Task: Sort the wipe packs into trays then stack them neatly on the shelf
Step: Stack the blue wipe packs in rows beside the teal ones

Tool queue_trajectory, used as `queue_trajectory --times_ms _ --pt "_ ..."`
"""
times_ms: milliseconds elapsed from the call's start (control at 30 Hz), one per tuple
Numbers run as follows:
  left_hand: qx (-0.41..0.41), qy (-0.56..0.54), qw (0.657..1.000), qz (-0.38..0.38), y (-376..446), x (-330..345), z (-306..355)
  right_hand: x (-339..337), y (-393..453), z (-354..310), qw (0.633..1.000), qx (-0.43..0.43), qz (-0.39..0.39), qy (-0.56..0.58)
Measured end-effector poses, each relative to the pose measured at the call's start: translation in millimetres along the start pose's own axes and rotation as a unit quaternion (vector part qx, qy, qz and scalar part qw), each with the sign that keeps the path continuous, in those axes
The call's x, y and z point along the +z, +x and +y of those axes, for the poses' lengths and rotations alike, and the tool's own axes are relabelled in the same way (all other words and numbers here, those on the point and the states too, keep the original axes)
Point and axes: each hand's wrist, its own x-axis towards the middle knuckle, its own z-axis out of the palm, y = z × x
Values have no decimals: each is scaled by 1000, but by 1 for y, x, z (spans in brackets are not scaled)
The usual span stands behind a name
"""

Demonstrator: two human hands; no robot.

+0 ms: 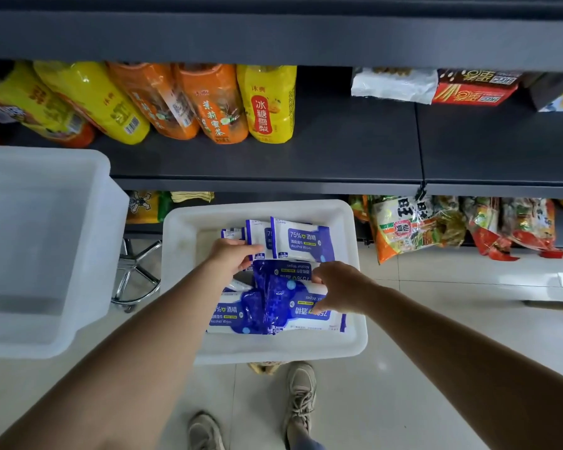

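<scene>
Wipe packs (pixel 301 241) lie in the white tray (pixel 355 339) under both hands. Left hand (pixel 233 256) fingers curl on a standing pack; right hand (pixel 337 285) fingers press a flat blue one. Sorting step: next, line packs up straight.

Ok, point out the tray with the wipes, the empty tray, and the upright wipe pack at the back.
tray with wipes (pixel 355 339), head view, near right rim.
empty tray (pixel 46 228), head view, inner floor.
upright wipe pack (pixel 301 241), head view, printed front.
</scene>
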Motion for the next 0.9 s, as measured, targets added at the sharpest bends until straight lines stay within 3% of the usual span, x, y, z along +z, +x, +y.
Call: queue_trajectory --times_ms 167,367,567,700,900 --pt "-13 -62 998 9 -6 -14 -11 -9 1 4 999 2 -32 0" --pt "-35 -169 985 -17 -9 -25 -15 -21 2 6 993 25 -23 110" --pt "-7 -93 996 -7 -8 -15 -5 -27 -1 11 967 67 3 244" --pt "-1 -65 998 -5 -8 -20 -10 -23 -5 11 936 94 47 337" --pt "9 -62 997 42 -31 -59 -19 -25 -20 -4 836 146 128 514"
